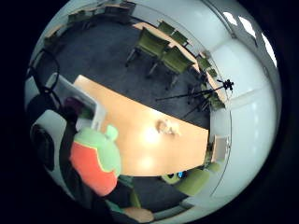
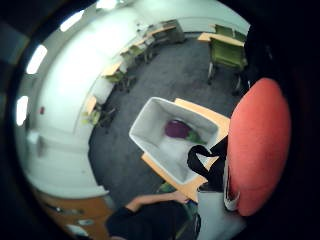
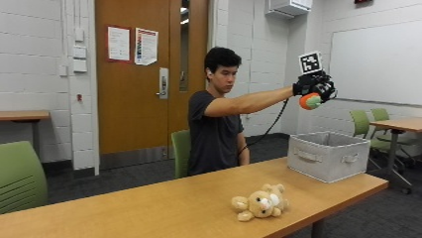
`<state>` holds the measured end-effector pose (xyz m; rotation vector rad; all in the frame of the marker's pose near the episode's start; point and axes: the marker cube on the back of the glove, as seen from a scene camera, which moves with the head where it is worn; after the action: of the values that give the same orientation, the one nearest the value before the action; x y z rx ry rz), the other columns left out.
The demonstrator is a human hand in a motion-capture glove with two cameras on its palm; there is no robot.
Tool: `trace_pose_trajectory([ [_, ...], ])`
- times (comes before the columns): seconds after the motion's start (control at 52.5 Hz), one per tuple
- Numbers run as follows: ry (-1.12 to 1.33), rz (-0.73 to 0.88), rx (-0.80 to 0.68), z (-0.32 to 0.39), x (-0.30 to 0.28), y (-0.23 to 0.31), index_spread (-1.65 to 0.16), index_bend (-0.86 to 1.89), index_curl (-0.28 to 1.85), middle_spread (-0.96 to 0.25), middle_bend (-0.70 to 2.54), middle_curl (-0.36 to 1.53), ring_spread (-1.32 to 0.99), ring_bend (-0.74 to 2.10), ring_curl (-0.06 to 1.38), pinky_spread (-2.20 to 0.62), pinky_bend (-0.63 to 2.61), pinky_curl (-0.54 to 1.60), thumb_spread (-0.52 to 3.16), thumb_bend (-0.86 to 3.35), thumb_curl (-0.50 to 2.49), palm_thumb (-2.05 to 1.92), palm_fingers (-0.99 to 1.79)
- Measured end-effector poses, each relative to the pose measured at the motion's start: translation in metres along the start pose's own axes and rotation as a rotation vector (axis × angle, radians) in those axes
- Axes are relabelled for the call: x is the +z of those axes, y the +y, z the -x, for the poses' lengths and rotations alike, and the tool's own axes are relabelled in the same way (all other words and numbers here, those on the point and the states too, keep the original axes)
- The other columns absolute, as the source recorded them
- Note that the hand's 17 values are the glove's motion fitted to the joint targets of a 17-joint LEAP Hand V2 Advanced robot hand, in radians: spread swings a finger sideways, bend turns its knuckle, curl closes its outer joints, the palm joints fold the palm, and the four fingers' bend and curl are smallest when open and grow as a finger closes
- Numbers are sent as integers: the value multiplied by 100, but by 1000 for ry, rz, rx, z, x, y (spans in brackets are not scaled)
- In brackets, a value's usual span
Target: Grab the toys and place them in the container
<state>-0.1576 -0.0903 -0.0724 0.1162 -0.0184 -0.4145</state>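
Purple toy (image 2: pixel 177 128) (palm view only) inside container (image 3: pixel 328 155)

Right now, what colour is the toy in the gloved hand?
Orange-red with green, clearest in little finger palm view: toy, gloved hand.

A classroom or seminar room — painted white cinder-block walls (image 3: pixel 39 74), a large whiteboard (image 3: pixel 376 62), a wooden door with posted paper notices (image 3: pixel 135 74), long light-wood tables (image 3: pixel 165 208) with green moulded chairs (image 3: pixel 20 176) and dark grey carpet (image 1: pixel 103 51) — plainly institutional.
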Motion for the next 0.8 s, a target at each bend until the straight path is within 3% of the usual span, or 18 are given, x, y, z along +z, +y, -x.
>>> trace_pose_trajectory([
  [0.076, -74, 1, -79, 36, 8, -16, -56, 15, 149, -41, 82, 85, -43, 119, 52, -45, 91, 41, 54, 23, 103, 59, 106],
  [0.152, 67, 3, -92, 50, 23, -27, -56, 15, 150, -41, 82, 86, -43, 118, 52, -45, 91, 41, 53, 22, 106, 58, 105],
  [0.209, 38, 9, -127, 76, 33, -33, -56, 15, 151, -41, 81, 86, -43, 118, 52, -45, 91, 41, 53, 22, 108, 58, 106],
  [0.324, -126, 11, -118, 36, 40, -41, -56, 15, 153, -42, 81, 87, -43, 118, 53, -45, 91, 41, 53, 23, 112, 57, 106],
  [0.457, -194, 37, -113, 52, 49, -45, -55, 14, 154, -42, 80, 88, -43, 118, 53, -45, 91, 41, 54, 22, 116, 56, 105],
  [0.514, -179, 86, 4, 58, 57, -49, -55, 14, 155, -42, 80, 89, -43, 118, 53, -45, 91, 41, 54, 22, 118, 56, 105],
  [0.571, -85, 130, -39, 45, 68, -45, -55, 12, 155, -43, 79, 89, -43, 117, 53, -45, 91, 40, 56, 20, 118, 54, 100],
  [0.609, -49, 137, -114, 36, 72, -41, -54, -5, 151, -43, 71, 86, -43, 118, 54, -42, 100, 44, 65, 11, 113, 41, 75],
  [0.628, -50, 135, -122, 34, 72, -40, -54, -10, 146, -39, 61, 83, -41, 112, 52, -37, 96, 43, 78, -2, 103, 20, 33],
  [0.685, -108, 128, -40, 38, 70, -41, -52, -10, 135, -33, 51, 79, -35, 110, 55, -29, 106, 49, 85, -13, 91, -2, 0],
  [0.8, 46, 112, -10, 62, 75, -36, -48, -6, 113, -24, 50, 73, -29, 107, 45, -19, 111, 43, 93, -13, 74, -14, -6],
])
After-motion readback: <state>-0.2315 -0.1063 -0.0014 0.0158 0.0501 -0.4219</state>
